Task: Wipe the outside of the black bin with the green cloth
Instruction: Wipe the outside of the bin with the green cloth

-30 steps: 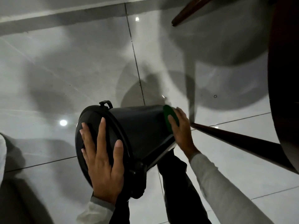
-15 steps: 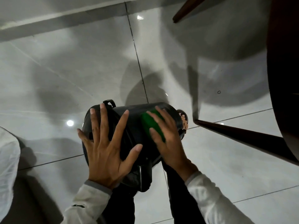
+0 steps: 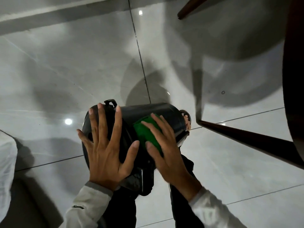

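The black bin (image 3: 158,112) lies tilted on its side over my legs, lid end toward me and base pointing away to the right. My left hand (image 3: 107,148) is spread flat on the lid, fingers wide, bracing it. My right hand (image 3: 166,150) presses the green cloth (image 3: 146,132) flat against the bin's side wall, near the lid end. Most of the cloth is hidden under my fingers and palm. A small black handle (image 3: 110,102) sticks up at the lid's far edge.
Glossy grey floor tiles (image 3: 65,71) lie all around. A dark wooden furniture leg (image 3: 246,139) slants in from the right, close to the bin's base, and a dark curved wooden edge (image 3: 292,79) fills the right border. Another wooden leg (image 3: 190,7) shows at top. White fabric (image 3: 6,162) sits at the left edge.
My right hand slid the green cloth from the bin's base end along the side wall toward the lid. My left hand spread wider on the lid, and the bin tipped slightly.
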A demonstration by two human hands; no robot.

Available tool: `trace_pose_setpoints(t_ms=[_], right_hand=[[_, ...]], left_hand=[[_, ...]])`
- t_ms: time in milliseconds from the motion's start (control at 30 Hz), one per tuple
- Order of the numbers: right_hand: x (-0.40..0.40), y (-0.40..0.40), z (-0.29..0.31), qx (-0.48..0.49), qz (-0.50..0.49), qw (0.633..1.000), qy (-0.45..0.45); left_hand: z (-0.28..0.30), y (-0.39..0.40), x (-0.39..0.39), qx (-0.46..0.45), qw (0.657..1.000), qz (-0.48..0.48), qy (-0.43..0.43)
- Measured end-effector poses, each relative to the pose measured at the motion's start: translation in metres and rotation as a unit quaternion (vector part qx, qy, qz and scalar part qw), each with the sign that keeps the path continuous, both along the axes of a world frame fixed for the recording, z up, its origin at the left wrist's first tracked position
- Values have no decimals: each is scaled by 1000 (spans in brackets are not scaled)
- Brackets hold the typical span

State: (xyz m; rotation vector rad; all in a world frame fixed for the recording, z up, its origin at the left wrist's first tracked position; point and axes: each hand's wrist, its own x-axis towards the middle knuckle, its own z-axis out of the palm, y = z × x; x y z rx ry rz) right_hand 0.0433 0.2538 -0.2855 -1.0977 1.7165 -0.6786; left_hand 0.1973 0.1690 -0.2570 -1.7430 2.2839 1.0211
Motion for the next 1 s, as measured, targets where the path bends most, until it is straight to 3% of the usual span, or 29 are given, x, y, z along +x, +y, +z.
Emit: trace_pose_setpoints(t_ms=[67, 167, 233, 300, 400, 500, 633, 733, 800, 900, 1000], right_hand=[[-24, -3, -32, 57, -80, 994, 42], [-67, -11, -77, 231, -238, 943, 41], [-76, -15, -86, 280, -267, 922, 27], [-64, -21, -71, 244, -225, 943, 21], [-19, -8, -20, 89, -91, 991, -40], [-25, 2, -26, 26, 2, 998, -53], [-78, -51, -98, 227, -106, 968, 31], [-84, -95, -118, 355, -57, 932, 46], [-66, -118, -106, 329, 2, 944, -24], [-27, -113, -51, 155, 65, 973, -160], [-34, -69, -33, 100, 62, 979, -166]], left_hand=[[-2, -4, -1, 4, 1000, 8, 6], [-2, -4, -10, 0, 999, 20, 31], [-3, -4, -14, -5, 999, 24, 43], [-3, -3, -11, -5, 998, 28, 47], [-2, 0, -3, 4, 998, 33, 52], [-1, 1, -4, 4, 999, 23, 48], [-1, 2, -9, -4, 999, 20, 48], [-3, 3, -7, -2, 999, 22, 48], [-3, 2, -5, -5, 999, 26, 47], [-4, 1, -3, -9, 999, 25, 44], [-3, 1, -4, -13, 999, 26, 38]])
